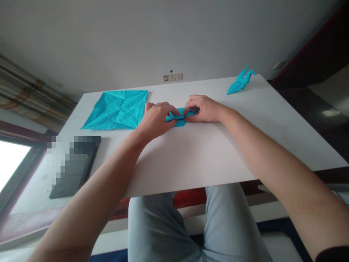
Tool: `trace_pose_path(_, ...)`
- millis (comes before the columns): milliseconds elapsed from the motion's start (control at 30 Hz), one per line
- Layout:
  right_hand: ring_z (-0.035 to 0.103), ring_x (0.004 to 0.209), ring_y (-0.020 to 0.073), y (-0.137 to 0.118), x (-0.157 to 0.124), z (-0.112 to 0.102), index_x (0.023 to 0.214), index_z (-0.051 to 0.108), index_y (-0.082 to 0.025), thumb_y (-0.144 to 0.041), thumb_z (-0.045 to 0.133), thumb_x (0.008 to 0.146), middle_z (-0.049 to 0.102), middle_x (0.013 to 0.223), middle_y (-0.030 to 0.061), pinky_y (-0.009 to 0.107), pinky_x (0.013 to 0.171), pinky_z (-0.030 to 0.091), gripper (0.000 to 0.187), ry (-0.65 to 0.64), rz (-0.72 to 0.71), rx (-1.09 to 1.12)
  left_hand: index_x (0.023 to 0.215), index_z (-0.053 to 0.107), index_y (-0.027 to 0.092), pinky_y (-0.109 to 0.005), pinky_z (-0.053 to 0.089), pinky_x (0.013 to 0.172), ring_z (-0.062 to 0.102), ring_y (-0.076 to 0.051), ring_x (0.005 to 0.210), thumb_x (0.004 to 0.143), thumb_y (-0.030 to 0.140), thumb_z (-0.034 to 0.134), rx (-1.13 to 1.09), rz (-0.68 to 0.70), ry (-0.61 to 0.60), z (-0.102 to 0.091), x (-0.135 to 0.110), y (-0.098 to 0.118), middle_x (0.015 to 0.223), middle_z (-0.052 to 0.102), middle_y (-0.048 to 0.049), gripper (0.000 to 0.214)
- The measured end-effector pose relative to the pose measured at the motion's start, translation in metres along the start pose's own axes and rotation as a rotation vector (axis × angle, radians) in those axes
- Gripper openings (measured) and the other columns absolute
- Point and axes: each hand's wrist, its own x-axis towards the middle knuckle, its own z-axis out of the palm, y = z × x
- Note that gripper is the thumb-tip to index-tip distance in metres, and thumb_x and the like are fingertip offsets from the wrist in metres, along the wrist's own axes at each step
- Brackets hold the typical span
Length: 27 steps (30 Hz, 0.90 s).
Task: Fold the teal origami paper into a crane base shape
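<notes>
Between my two hands is a small piece of folded blue paper (180,123), held low over the white table. My left hand (160,117) pinches its left end, with thumb and fingertips pressed on the folds. At the opposite end, my right hand (202,108) grips the paper between thumb and bent fingers. Part of the folded paper is hidden behind the fingers. A creased blue paper sheet (117,109) lies spread out just left of my left hand. Toward the back right stands a finished blue paper crane (241,83), apart from both hands.
The white table (191,156) reaches to the wall, where several sockets (172,77) are mounted. A dark tablet-like device (75,171), partly pixelated, lies at the left. My legs (163,225) are below the front edge. A patterned curtain (32,91) hangs at left.
</notes>
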Motion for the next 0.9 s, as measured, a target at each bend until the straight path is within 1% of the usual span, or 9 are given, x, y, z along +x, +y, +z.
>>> trace_pose_path(100,0.063,0.088,0.0210,0.001,0.001,0.002,0.096,0.089,-0.023,-0.035,0.091,0.089,0.070,0.099,0.0042,0.035,0.083,0.048,0.014,-0.015,-0.020,0.003,0.111,0.087,0.025,-0.043,0.057,0.102,0.080,-0.028,0.103,0.095,0.034,0.082,-0.111,0.055,-0.019,0.001,0.001,-0.004,0.114,0.087,-0.0073,0.019)
trace_pose_path(167,0.060,0.087,0.0207,0.001,0.001,0.002,0.095,0.088,-0.024,-0.040,0.092,0.089,0.071,0.097,0.0037,0.035,0.082,0.047,0.018,-0.039,-0.027,0.013,0.104,0.085,0.024,-0.039,0.058,0.092,0.080,-0.027,0.099,0.094,0.041,0.084,-0.143,0.072,-0.023,0.002,0.001,-0.006,0.110,0.086,-0.0074,0.020)
trace_pose_path(200,0.060,0.087,0.0206,0.001,0.002,0.002,0.095,0.087,-0.024,-0.042,0.092,0.089,0.072,0.096,0.0034,0.035,0.082,0.046,0.020,-0.053,-0.026,0.022,0.102,0.084,0.024,-0.039,0.058,0.090,0.079,-0.027,0.099,0.094,0.041,0.084,-0.146,0.073,-0.021,0.002,0.001,-0.006,0.109,0.086,-0.0074,0.020)
trace_pose_path(400,0.060,0.089,0.0204,-0.001,0.002,0.001,0.097,0.089,-0.025,-0.049,0.096,0.085,0.069,0.096,0.0023,0.035,0.082,0.046,0.027,-0.106,0.010,0.086,0.103,0.085,0.023,-0.038,0.059,0.090,0.080,-0.027,0.101,0.094,0.037,0.080,-0.146,0.116,-0.033,0.004,0.001,-0.007,0.115,0.086,-0.0087,0.017)
trace_pose_path(533,0.062,0.091,0.0219,0.000,0.003,0.002,0.098,0.088,-0.024,-0.050,0.088,0.093,0.072,0.098,0.0039,0.037,0.085,0.047,0.026,-0.108,0.012,0.072,0.101,0.085,0.022,-0.038,0.061,0.091,0.080,-0.026,0.100,0.096,0.032,0.075,-0.143,0.103,0.000,0.008,0.001,-0.005,0.113,0.085,-0.0092,0.015)
trace_pose_path(633,0.063,0.096,0.0241,0.002,0.005,0.003,0.098,0.086,-0.024,-0.051,0.081,0.100,0.076,0.099,0.0055,0.042,0.096,0.046,0.028,-0.081,-0.002,-0.001,0.099,0.084,0.022,-0.038,0.061,0.091,0.078,-0.026,0.097,0.099,0.035,0.076,-0.134,0.076,0.021,0.010,0.002,-0.005,0.110,0.084,-0.0097,0.016)
trace_pose_path(700,0.064,0.101,0.0261,0.003,0.005,0.003,0.100,0.085,-0.023,-0.049,0.078,0.102,0.078,0.101,0.0068,0.045,0.103,0.045,0.027,-0.053,0.002,-0.050,0.100,0.084,0.022,-0.039,0.061,0.090,0.078,-0.026,0.097,0.101,0.036,0.074,-0.127,0.057,0.024,0.011,0.002,-0.007,0.110,0.083,-0.0102,0.017)
trace_pose_path(800,0.065,0.104,0.0286,0.005,0.006,0.004,0.106,0.084,-0.023,-0.043,0.075,0.102,0.080,0.107,0.0090,0.046,0.104,0.045,0.022,-0.043,0.033,-0.078,0.110,0.083,0.022,-0.039,0.061,0.090,0.077,-0.026,0.096,0.101,0.034,0.074,-0.139,0.017,0.020,0.013,0.004,-0.012,0.115,0.084,-0.0098,0.017)
trace_pose_path(900,0.066,0.107,0.0316,0.006,0.005,0.006,0.111,0.084,-0.023,-0.041,0.076,0.101,0.079,0.111,0.0109,0.047,0.104,0.048,0.022,-0.048,0.053,-0.096,0.119,0.080,0.023,-0.041,0.060,0.093,0.077,-0.026,0.098,0.099,0.035,0.077,-0.157,-0.017,0.005,0.014,0.005,-0.017,0.119,0.084,-0.0094,0.023)
